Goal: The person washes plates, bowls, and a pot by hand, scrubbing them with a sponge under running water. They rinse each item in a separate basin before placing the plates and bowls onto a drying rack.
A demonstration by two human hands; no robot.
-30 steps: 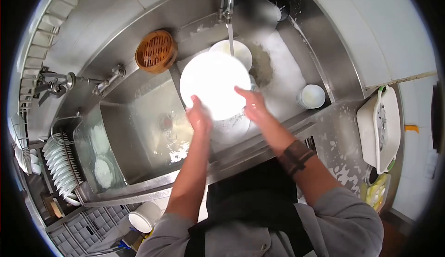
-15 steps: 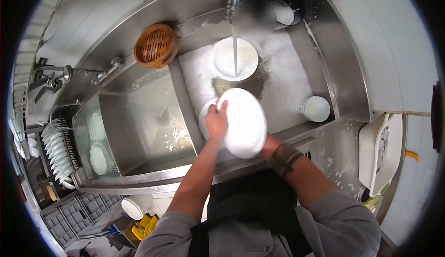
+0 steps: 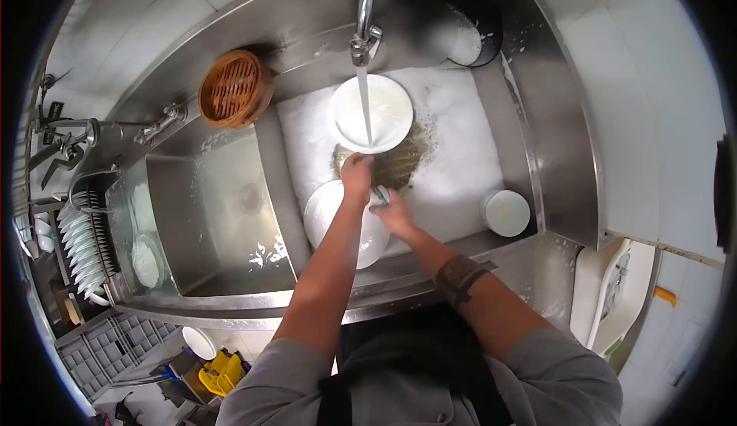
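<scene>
White round plate [image 3: 385,113] faces upward, left hand [image 3: 357,178] at its near rim, right hand [image 3: 394,213] nearby, grips unclear.

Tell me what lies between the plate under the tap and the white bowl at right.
In the head view, a murky patch beside the plate, then white foam reaching toward the bowl.

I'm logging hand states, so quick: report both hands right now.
Left hand: at the near rim of the farther white plate; whether it grips cannot be told.
Right hand: closed on a small greyish item, too unclear to name.
</scene>
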